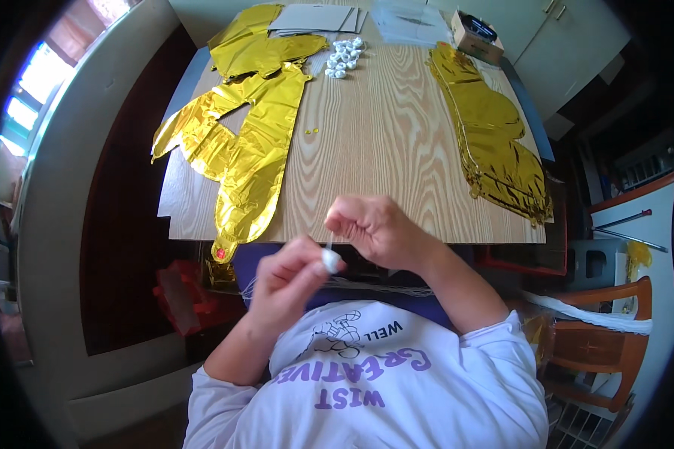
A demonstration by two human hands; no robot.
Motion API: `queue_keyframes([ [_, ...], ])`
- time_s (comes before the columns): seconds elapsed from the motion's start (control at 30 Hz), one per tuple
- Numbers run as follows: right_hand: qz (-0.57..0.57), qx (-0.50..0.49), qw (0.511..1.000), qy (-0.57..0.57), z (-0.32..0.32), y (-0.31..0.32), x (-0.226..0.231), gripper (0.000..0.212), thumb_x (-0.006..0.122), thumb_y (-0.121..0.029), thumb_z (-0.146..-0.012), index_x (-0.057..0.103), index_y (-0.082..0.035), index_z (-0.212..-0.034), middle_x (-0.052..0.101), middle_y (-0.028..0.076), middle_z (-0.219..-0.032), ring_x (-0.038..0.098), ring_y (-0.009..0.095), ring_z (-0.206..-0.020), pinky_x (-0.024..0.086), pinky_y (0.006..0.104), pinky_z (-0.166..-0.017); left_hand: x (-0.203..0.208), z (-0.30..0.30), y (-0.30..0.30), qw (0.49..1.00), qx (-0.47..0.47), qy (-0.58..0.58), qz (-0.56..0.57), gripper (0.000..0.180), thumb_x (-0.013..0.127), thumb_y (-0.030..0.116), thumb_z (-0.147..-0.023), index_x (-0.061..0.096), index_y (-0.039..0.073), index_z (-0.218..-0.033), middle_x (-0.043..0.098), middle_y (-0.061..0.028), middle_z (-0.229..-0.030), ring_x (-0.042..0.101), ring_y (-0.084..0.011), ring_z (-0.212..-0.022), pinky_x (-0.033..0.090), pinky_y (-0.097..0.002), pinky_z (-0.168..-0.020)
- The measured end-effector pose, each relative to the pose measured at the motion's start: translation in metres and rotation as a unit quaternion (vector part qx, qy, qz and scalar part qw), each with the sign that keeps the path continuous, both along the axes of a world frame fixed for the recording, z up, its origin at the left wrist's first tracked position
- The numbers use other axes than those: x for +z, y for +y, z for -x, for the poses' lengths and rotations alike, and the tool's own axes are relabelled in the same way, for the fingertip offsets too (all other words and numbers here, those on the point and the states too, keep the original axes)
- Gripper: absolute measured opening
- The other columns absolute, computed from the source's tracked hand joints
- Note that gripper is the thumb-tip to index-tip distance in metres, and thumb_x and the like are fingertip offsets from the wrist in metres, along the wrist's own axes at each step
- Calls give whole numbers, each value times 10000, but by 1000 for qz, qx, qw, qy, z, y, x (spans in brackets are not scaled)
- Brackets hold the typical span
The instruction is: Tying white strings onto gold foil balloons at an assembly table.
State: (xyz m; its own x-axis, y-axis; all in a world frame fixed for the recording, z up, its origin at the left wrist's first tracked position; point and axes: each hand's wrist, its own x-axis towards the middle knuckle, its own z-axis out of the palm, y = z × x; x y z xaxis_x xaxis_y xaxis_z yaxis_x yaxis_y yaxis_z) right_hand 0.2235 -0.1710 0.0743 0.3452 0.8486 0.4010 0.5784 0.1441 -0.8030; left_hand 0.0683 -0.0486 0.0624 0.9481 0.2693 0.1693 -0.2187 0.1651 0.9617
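Note:
My left hand (286, 271) pinches a small white coil of string or ribbon (331, 261) between thumb and fingertips, just off the table's near edge. A short white strand runs up from the coil to my right hand (373, 228). Its fingers are curled closed on the strand's upper part. On the table to the left lies a flat gold foil balloon (258, 157), its narrow end hanging at the near edge. Several similar white coils (343, 58) sit clustered at the far middle of the table.
More gold foil (251, 41) lies at the far left, beside grey-white sheets (311, 19) and clear plastic bags (408, 22). A stack of gold foil balloons (494, 120) lines the right side of the wooden table (374, 135). Behind it stands an open box (477, 37). A wooden chair (588, 348) bears white strands (591, 313).

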Motion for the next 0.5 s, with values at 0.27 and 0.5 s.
queue_keyframes([
  [0.27, 15, -23, 984, -176, -2, 1, 10, 119, 620, -129, -907, 580, -53, -826, 565, 97, -718, 605, 261, -667, 480, 329, -606, -19, -9, 3, 996, 47, 58, -54, 152, 586, 72, -949, 693, -23, -999, 584, -3, -875, 512, -82, -784, 388, -206, -705],
  [0.5, -40, 30, 991, 128, 17, 1, -30, 197, 573, -183, -971, 575, -29, -849, 587, 102, -724, 594, 187, -638, 464, 305, -582, -22, -13, 5, 929, -38, -2, 368, 210, 580, 74, -947, 656, -21, -1117, 621, -32, -930, 528, -96, -858, 409, -256, -809],
])
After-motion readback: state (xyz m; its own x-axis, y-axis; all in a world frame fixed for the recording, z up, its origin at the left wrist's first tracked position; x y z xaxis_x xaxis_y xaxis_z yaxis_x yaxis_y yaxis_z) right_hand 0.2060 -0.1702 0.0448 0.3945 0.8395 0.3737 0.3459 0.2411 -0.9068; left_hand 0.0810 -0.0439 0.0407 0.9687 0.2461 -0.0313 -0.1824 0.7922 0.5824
